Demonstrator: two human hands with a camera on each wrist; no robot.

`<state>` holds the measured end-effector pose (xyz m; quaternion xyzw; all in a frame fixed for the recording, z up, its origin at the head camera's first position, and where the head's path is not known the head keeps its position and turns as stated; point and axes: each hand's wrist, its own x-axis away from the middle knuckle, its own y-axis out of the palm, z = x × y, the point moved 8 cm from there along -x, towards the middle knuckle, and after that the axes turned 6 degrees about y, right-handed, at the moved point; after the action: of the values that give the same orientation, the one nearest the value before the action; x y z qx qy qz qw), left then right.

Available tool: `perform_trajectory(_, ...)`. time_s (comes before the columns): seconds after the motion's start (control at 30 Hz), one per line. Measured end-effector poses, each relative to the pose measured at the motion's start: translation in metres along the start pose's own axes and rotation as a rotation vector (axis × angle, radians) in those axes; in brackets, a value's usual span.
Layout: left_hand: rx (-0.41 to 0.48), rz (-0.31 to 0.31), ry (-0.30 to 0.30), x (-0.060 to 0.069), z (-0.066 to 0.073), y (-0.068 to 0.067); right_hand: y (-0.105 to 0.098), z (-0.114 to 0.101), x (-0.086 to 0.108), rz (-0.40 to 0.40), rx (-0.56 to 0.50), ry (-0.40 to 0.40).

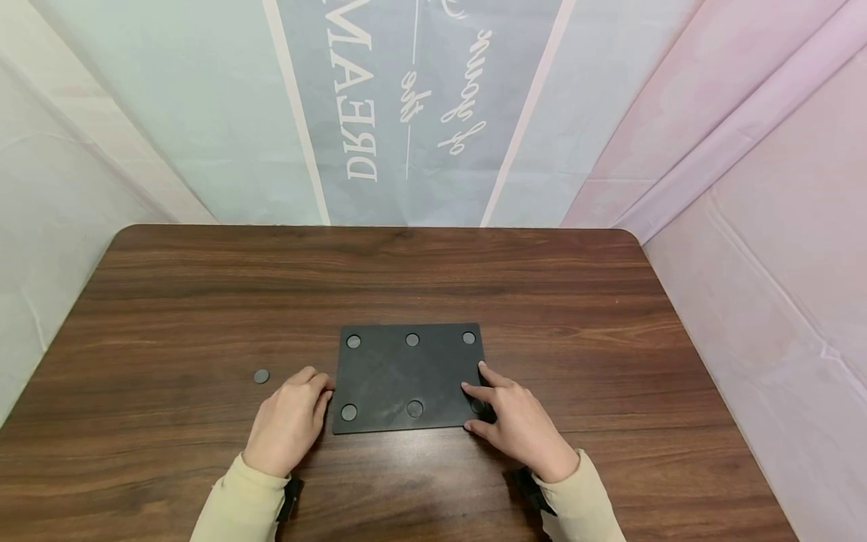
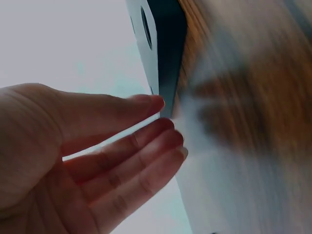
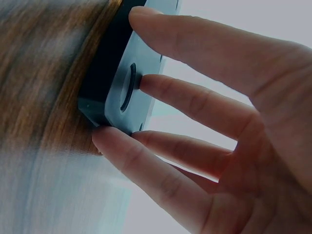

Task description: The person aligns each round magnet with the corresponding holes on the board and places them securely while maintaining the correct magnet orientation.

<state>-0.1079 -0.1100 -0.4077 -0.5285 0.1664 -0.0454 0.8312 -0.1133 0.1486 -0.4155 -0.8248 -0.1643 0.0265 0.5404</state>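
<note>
A flat black rectangular board [image 1: 386, 376] lies on the table, with several round recesses along its far and near edges. At the board's left edge is my left hand [image 1: 287, 421], thumb and fingertips close together beside it; in the left wrist view a narrow gap separates the thumb [image 2: 112, 109] from the fingers. My right hand [image 1: 524, 425] spreads over the near right corner. Its thumb touches the near edge, one finger rests on top by a recess [image 3: 127, 87], and another fingertip meets the right edge. The right hand partly hides that corner.
A small grey disc [image 1: 261, 376] lies on the brown wooden table [image 1: 576, 293], left of the board. Pale fabric hangings [image 1: 223, 98] with printed lettering stand behind and beside the table. Each wrist wears a black strap [image 1: 290, 498].
</note>
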Motion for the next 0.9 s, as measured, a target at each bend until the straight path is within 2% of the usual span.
perform_trajectory(0.3,-0.063,0.065,-0.002,0.003,-0.012,-0.008,-0.001,-0.001,0.0,-0.003,0.003,-0.001)
perform_trajectory(0.57,-0.067,0.062,-0.032,0.004,-0.02,-0.007,-0.002,-0.001,0.0,0.009,0.009,-0.005)
perform_trajectory(0.9,-0.087,0.055,-0.103,0.008,-0.032,-0.011,0.0,0.0,0.001,-0.007,0.001,0.009)
